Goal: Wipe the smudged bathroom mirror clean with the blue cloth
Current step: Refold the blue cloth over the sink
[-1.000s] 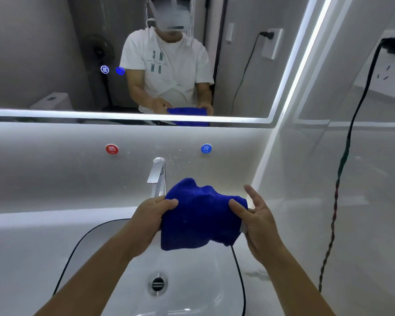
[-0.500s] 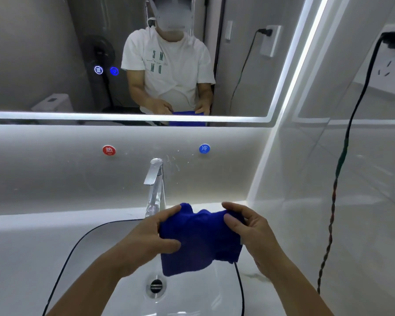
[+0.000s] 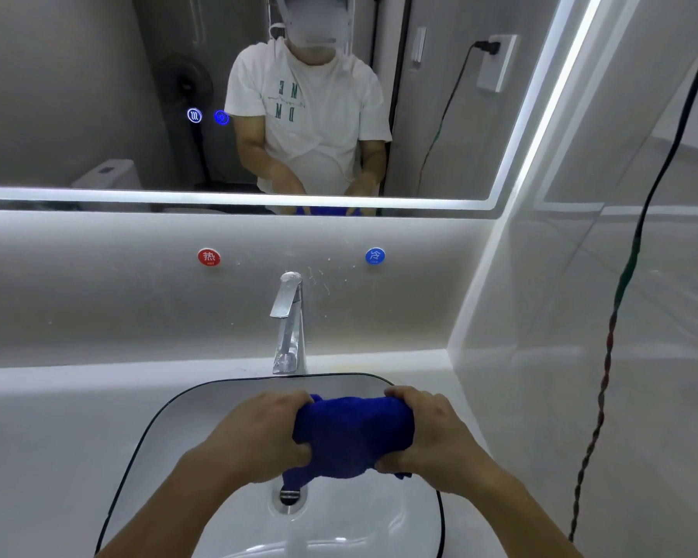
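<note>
Over the white basin (image 3: 158,420) you hold the blue cloth (image 3: 351,432) bunched between both hands, above the drain (image 3: 289,495) and in front of the chrome tap (image 3: 289,316). Your left hand (image 3: 258,432) grasps the cloth's left end, with the fingers curled over the top and the thumb tucked under. Your right hand (image 3: 432,432) grasps the right end in the same way, knuckles up. The cloth is squeezed into a thick wad between the two fists, and a loose corner hangs down from it toward the drain. The cloth is well apart from the mirror (image 3: 77,94), which is mounted on the wall above and behind the tap. A bright light strip (image 3: 138,195) runs along the mirror's lower edge and up its right side. Two small lit touch icons, one white (image 3: 194,115) and one blue (image 3: 221,117), glow on the glass. In the mirror you can see a person in a white T-shirt with both arms lowered, and a sliver of the blue cloth shows at the bottom edge of the glass. Between the mirror and the tap, the pale wall carries a round red hot-water marker (image 3: 208,257) on the left and a round blue cold-water marker (image 3: 374,256) on the right. A few light specks mark the wall between them. The basin sits in a white desk (image 3: 37,436) that runs off to the left. On the glossy wall to your right, a dark cable (image 3: 621,283) hangs down from the upper corner, and its lower stretch is twisted with green and red strands.
</note>
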{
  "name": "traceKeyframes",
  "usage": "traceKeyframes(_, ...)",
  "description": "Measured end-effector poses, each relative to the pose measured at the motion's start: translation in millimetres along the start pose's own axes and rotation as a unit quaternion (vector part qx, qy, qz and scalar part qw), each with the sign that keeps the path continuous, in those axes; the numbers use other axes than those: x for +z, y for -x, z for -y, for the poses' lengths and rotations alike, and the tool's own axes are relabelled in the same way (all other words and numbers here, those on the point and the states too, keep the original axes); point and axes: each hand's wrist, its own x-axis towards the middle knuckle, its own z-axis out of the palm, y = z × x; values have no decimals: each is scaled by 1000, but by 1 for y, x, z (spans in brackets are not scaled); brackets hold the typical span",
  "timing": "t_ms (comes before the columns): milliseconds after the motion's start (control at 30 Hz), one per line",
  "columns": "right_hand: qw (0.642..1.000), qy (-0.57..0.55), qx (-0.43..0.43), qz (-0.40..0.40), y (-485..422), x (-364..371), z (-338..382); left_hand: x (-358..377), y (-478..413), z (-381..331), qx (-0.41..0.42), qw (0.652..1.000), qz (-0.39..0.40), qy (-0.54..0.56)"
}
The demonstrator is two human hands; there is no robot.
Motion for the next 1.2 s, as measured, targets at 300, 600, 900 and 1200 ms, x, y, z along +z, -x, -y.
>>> traceKeyframes(300, 985, -175, 2, 1, 11, -36, 4, -33, 7, 15, 49, 937, 86, 335)
traceKeyframes(600, 848, -516, 84, -88, 5, -23, 29, -4, 1, -5, -76, 727, -46, 681)
traceKeyframes(900, 905, -368, 86, -195, -11, -14, 35, 0, -5, 2, -22, 776, 3, 631)
traceKeyframes(1200, 901, -341, -28, -267, -8, -30, 14, -12, -9, 11, -13, 715, -20, 698)
